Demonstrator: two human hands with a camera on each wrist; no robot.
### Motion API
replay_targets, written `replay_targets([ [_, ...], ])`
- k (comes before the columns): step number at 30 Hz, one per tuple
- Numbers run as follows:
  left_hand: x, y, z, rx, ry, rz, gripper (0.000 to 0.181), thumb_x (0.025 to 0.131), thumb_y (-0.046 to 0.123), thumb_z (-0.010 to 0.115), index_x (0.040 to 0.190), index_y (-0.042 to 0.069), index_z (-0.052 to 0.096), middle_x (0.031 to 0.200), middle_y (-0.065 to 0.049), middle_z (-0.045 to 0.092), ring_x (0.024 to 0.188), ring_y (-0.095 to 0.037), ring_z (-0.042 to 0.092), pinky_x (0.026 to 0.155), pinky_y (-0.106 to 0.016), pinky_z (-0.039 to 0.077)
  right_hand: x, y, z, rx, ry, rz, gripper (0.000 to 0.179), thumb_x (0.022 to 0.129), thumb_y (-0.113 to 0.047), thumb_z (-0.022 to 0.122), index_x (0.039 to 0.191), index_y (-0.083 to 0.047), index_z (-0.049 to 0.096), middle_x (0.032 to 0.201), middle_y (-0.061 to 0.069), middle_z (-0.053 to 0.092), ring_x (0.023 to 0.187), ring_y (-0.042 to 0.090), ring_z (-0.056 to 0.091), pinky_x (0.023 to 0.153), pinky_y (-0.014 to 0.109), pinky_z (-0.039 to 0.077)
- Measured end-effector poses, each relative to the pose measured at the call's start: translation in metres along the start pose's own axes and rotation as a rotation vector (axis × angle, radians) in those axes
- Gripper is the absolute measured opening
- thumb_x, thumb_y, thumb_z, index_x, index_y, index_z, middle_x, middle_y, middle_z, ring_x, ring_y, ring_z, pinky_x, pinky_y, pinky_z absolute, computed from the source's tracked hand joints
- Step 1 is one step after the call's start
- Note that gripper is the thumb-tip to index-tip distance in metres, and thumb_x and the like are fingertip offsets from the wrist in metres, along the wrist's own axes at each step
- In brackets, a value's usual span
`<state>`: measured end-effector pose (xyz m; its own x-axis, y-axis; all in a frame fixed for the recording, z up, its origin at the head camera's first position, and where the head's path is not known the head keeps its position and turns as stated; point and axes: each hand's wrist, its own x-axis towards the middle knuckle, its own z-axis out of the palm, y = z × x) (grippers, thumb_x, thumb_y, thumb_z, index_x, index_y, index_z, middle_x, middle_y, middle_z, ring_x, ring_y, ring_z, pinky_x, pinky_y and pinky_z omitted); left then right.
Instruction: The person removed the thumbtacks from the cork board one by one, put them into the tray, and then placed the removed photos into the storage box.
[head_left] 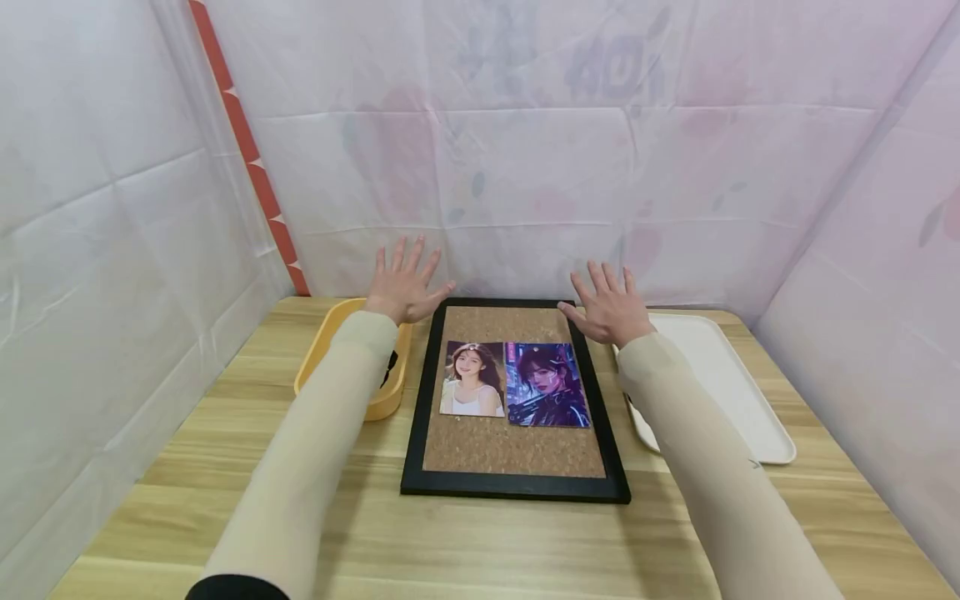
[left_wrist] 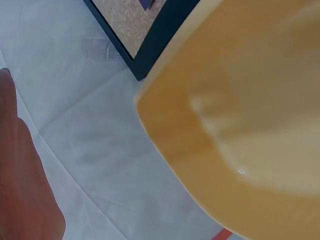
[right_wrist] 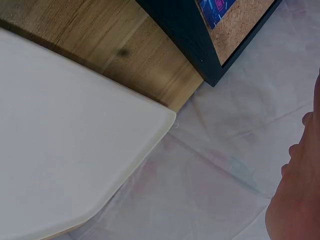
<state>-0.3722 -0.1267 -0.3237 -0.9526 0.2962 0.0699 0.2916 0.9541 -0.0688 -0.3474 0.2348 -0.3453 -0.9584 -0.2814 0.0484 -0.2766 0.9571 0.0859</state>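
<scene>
Both hands are raised with fingers spread and hold nothing. My left hand (head_left: 406,286) hovers over the far end of a yellow basket (head_left: 386,406), by the far left corner of a black-framed cork board (head_left: 513,454). Above the far right corner of the board, beside a white tray (head_left: 720,375), is my right hand (head_left: 609,308). Two pictures lie side by side on the cork: a portrait photo (head_left: 473,379) on the left and a purple-blue cyberpunk-style picture (head_left: 547,384) on the right. A pin head shows at the top of each. The left forearm hides part of the basket, where something black shows.
The wooden table (head_left: 480,550) ends against a pale printed cloth (head_left: 525,167) at the back, with more cloth at both sides. A red strip (head_left: 251,150) runs down the cloth at the left. The right forearm covers part of the tray's near left edge.
</scene>
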Motion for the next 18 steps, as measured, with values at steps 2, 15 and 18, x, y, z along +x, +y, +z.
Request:
replay_targets([
  [2, -0.003, 0.001, -0.002, -0.006, 0.007, 0.015, 0.08, 0.103, 0.07, 0.016, 0.167, 0.023, 0.005, 0.172, -0.011, -0.008, 0.156, -0.039, -0.012, 0.121, -0.064, -0.009, -0.001, 0.0, 0.001, 0.006, 0.002, -0.003, 0.076, 0.108, -0.059, 0.025, 0.165, -0.01, 0.015, 0.169, 0.025, 0.003, 0.155, 0.046, 0.001, 0.121, 0.064, -0.009],
  [15, -0.016, 0.0, -0.002, -0.086, 0.012, 0.037, 0.08, 0.102, 0.071, 0.015, 0.166, 0.026, -0.002, 0.171, -0.01, -0.014, 0.156, -0.038, -0.015, 0.12, -0.064, -0.013, -0.01, -0.003, 0.002, 0.061, 0.034, -0.046, 0.077, 0.107, -0.06, 0.028, 0.165, -0.011, 0.016, 0.17, 0.024, 0.004, 0.155, 0.046, 0.002, 0.121, 0.065, -0.005],
  [18, -0.02, -0.002, 0.001, -0.1, -0.001, 0.021, 0.082, 0.1, 0.074, 0.012, 0.165, 0.027, -0.003, 0.171, -0.007, -0.016, 0.156, -0.037, -0.016, 0.12, -0.063, -0.014, -0.012, -0.002, 0.004, 0.063, 0.032, -0.053, 0.077, 0.107, -0.06, 0.029, 0.165, -0.011, 0.017, 0.17, 0.023, 0.004, 0.155, 0.046, 0.002, 0.122, 0.064, -0.005],
])
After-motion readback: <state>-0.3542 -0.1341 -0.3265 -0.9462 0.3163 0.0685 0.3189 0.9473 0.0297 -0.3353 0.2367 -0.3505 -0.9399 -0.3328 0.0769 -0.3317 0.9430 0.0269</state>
